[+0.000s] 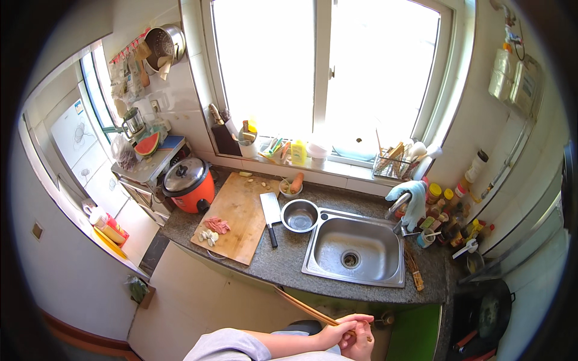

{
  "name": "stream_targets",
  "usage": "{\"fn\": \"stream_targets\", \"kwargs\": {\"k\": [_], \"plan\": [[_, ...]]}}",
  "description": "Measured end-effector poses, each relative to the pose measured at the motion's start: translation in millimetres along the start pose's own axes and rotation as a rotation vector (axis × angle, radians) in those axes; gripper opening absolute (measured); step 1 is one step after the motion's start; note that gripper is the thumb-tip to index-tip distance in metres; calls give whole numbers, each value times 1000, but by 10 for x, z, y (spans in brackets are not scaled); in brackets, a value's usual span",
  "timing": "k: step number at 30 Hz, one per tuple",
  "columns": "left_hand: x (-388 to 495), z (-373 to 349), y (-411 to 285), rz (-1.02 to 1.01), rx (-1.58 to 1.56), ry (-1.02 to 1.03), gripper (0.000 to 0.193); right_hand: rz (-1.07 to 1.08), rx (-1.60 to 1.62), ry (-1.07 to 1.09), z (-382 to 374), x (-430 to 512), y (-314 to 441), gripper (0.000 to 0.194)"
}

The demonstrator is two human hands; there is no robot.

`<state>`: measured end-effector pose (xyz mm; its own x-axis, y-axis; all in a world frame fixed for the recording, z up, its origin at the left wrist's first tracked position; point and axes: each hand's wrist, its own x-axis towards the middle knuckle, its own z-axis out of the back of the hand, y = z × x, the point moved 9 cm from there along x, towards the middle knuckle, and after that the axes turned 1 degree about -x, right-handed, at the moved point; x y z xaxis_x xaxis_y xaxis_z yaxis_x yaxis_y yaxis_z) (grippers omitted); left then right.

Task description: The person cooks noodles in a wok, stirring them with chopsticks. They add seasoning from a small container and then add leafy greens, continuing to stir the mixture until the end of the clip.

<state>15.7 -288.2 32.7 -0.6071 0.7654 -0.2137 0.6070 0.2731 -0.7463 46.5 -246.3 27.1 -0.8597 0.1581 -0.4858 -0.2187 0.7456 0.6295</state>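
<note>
At the bottom of the head view my left hand [335, 333] and my right hand [360, 344] meet in front of my body, below the counter's edge. A pair of wooden chopsticks [307, 309] runs from between them up to the left; my left fingers close around them, and how my right hand touches them is partly hidden. On the counter, a wooden cutting board [241, 205] bears sliced pink meat [217, 225] and pale white pieces [208, 237]. A cleaver [271, 212] lies along its right edge, beside a metal bowl [300, 215].
A steel sink [356, 248] is set into the counter, with a cloth-draped faucet [402, 205] behind. An orange rice cooker [189, 185] stands left of the board. A small bowl [291, 188] holds a carrot. Condiment bottles [440, 216] crowd the right corner, near a dark wok [490, 311].
</note>
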Motion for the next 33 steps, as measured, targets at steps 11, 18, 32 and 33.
{"fn": "stream_targets", "kwargs": {"k": [11, 18, 32, 33], "plan": [[-144, 1569, -918, -316, 441, -6, 68, 313, 78, 64, -1094, 796, -115, 21], [408, 4157, -3595, -872, 1402, -1015, 20, 475, 274, -169, -1179, 1202, 290, 18], [1498, 5077, -4921, -427, 1675, -1015, 43, 674, 372, -332, -805, 398, 374, 18], [1399, 4958, -4976, -542, 1620, -990, 40, 673, 376, -326, -747, 375, 377, 18]]}}
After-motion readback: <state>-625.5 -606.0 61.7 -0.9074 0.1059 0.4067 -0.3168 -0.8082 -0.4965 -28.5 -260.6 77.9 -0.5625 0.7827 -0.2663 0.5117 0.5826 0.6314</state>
